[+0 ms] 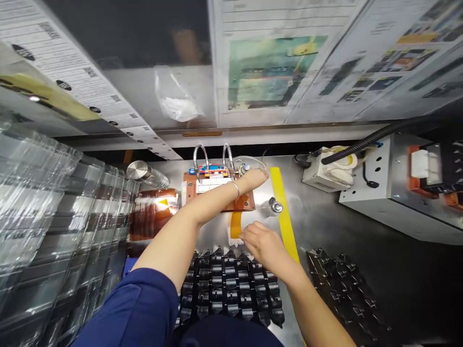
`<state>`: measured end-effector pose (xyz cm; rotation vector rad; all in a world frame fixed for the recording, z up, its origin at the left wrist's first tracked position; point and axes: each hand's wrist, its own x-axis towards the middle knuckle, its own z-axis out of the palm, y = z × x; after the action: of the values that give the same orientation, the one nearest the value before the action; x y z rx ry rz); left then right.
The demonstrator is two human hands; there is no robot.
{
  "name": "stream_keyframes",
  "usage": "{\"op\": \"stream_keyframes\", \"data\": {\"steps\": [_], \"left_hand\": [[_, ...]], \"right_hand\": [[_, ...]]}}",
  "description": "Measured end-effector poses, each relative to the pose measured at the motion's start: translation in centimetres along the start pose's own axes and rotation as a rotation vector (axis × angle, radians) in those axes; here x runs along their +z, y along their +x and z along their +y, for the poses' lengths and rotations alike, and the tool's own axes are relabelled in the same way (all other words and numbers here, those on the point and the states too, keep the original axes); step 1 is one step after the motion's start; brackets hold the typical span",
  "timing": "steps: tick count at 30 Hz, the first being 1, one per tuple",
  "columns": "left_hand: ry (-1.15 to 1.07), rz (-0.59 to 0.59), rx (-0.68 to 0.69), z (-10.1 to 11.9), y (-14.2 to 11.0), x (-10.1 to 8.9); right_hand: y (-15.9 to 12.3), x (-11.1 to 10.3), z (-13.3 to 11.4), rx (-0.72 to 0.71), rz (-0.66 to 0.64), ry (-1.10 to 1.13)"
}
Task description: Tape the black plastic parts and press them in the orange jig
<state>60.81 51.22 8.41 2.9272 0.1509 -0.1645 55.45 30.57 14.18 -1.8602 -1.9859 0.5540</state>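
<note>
My left hand [258,178] reaches across a brown fixture board [237,205] to its right side, beside a small metal fitting [243,168]. Its fingers look curled together, and what they hold, if anything, is hidden. On the board sit a white block [211,185] and a blue part [207,170], with two bent metal hoses [197,156] above. Closer to me, my right hand [264,243] has its fingertips pinched at the right edge of an amber tape strip [236,224]. A white piece [236,239] lies under the strip's near end.
Black moulded parts [224,284] stand in rows before me, with more black parts [340,284] at right. A clear bottle [275,207] stands by the yellow line [284,207]. Clear plastic trays [43,217] are stacked left, near a metal-lidded bottle [146,173]. A machine [383,193] stands right.
</note>
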Motion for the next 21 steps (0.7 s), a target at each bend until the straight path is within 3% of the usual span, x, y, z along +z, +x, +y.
{"op": "stream_keyframes", "data": {"steps": [3, 5, 6, 8, 10, 12, 16, 21], "left_hand": [[-0.403, 0.012, 0.000, -0.2, -4.4, -0.8], [-0.813, -0.057, 0.004, -1.0, -8.6, -1.0], [-1.016, -0.107, -0.026, -1.7, -11.0, -0.9], [-1.358, -0.144, -0.217, -3.4, -15.9, -0.3], [-1.585, -0.092, -0.464, -5.0, -20.1, 0.7], [-1.712, -0.031, -0.641, -6.2, -23.0, 1.7], [-1.799, 0.153, -0.885, -6.6, -24.5, 3.3], [-1.739, 0.387, -1.183, -6.3, -23.0, 4.5]], "right_hand": [[1.4, -1.4, -0.1, -0.078, -0.077, 0.162], [2.2, -1.8, 0.5, -0.033, -0.015, 0.330], [2.6, -1.7, 1.1, 0.049, 0.075, 0.414], [3.7, -0.8, 2.6, 0.298, 0.330, 0.582], [5.1, 1.0, 4.1, 0.537, 0.577, 0.766], [6.7, 3.3, 5.1, 0.684, 0.725, 0.954], [9.3, 7.2, 5.2, 0.863, 0.824, 1.187], [10.8, 8.6, 4.8, 0.985, 0.774, 1.259]]}}
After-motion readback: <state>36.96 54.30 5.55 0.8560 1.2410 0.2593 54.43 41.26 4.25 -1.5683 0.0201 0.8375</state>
